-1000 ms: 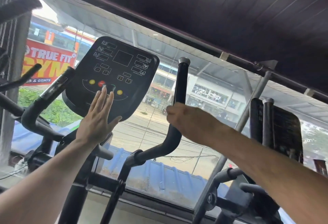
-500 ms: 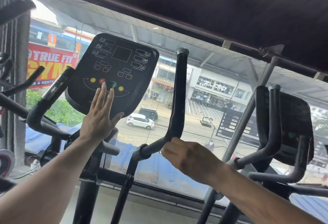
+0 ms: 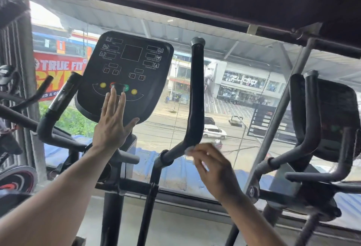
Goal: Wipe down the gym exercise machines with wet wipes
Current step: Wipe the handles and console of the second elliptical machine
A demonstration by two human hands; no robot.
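A black elliptical machine stands before me. Its console [image 3: 129,74] carries yellow, red and green buttons. My left hand [image 3: 112,124] lies flat against the console's lower part, fingers straight and pointing up. The machine's right handlebar [image 3: 196,97] rises black and curved. My right hand [image 3: 211,167] is just below the handlebar's bend, its fingers pinching a small white wet wipe [image 3: 189,150] that touches the bar. The left handlebar [image 3: 58,109] curves up on the other side.
A second black machine [image 3: 328,128] with its own console and handlebars stands at the right. Another machine's parts [image 3: 11,177] show at the far left. A large window behind looks onto a street with cars and shopfronts. A grey diagonal pole [image 3: 273,128] crosses the window.
My right hand has slid down the right handlebar from its upper shaft to the bend, and the wipe now shows at my fingertips. My left hand stays on the console.
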